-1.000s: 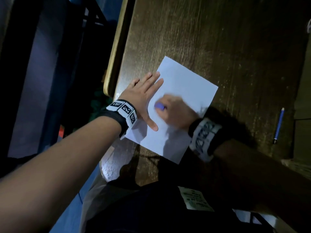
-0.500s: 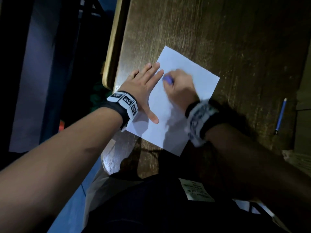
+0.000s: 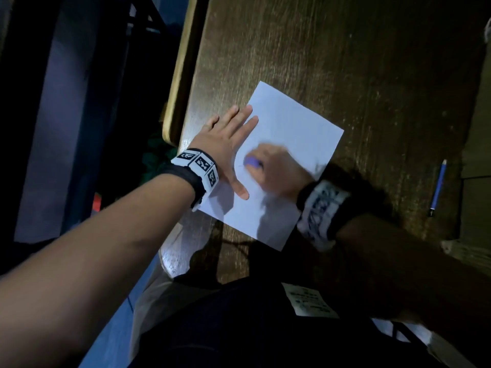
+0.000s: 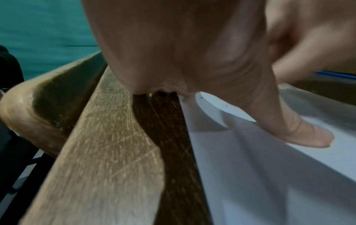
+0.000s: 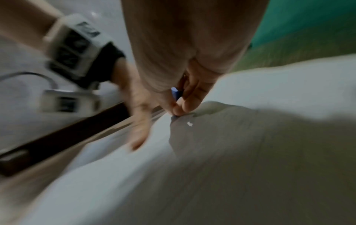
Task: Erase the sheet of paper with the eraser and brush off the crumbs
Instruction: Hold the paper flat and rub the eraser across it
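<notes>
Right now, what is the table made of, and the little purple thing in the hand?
The table looks like dark wood with a worn, slightly glossy finish: streaky grain and fine scratches show. The purple eraser, pinched by the right hand, is probably rubber or soft plastic with a matte look, but it is blurred. The sheet of paper is plain matte white paper, thin and flat.

No legible words, brands or numbers anywhere. Black-and-white square code markers on the left wristband [image 3: 198,164], at about 9 o'clock from the sheet of paper [image 3: 292,134]: patterns, not text. Similar markers on the right wristband [image 3: 320,211], smeared by blur. Rows of dark print on a white label [image 3: 309,301] at 6 o'clock, too small to read
</notes>
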Action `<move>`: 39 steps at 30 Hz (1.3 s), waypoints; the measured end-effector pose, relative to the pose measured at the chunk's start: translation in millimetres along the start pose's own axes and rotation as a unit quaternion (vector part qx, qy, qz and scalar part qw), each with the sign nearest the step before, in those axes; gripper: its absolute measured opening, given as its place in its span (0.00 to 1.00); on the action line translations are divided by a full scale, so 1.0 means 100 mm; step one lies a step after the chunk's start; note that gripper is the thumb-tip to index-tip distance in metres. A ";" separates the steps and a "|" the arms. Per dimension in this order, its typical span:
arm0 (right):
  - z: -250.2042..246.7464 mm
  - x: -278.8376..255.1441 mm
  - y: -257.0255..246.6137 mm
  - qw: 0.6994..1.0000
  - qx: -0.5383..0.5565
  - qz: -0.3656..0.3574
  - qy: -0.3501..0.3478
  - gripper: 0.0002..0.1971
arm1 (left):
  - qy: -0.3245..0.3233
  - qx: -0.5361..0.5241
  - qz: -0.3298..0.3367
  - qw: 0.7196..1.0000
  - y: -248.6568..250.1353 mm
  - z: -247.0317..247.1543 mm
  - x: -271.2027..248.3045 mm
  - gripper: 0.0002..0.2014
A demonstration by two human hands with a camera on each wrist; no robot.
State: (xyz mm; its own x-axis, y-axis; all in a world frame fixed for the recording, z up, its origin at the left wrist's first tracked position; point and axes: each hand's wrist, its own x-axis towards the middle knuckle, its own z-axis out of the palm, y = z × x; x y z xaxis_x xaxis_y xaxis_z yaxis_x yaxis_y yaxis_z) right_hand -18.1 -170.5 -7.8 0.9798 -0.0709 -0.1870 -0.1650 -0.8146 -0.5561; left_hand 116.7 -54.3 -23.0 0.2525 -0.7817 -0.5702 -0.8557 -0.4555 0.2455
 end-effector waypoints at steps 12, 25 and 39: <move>-0.06 0.16 0.17 0.994 -0.013 0.056 0.093 0.07 | -0.001 0.001 0.006 1.000 0.00 0.02 0.02 0.87; -0.07 -0.56 0.41 0.969 0.089 0.163 0.162 0.02 | 0.000 0.041 -0.009 0.999 0.06 -0.16 -0.09 0.85; 0.15 -0.58 0.25 0.965 0.107 0.184 0.154 0.03 | 0.034 -0.019 -0.018 0.999 0.46 0.26 -0.18 0.67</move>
State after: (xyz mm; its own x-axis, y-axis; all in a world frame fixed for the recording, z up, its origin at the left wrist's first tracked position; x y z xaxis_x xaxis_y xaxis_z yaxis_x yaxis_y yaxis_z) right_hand -81.2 -178.4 -22.7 0.8323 -0.5270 -0.1720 -0.4948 -0.5663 -0.6592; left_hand 60.6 -50.2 -21.9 0.3148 -0.7908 -0.5249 -0.8282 -0.4990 0.2551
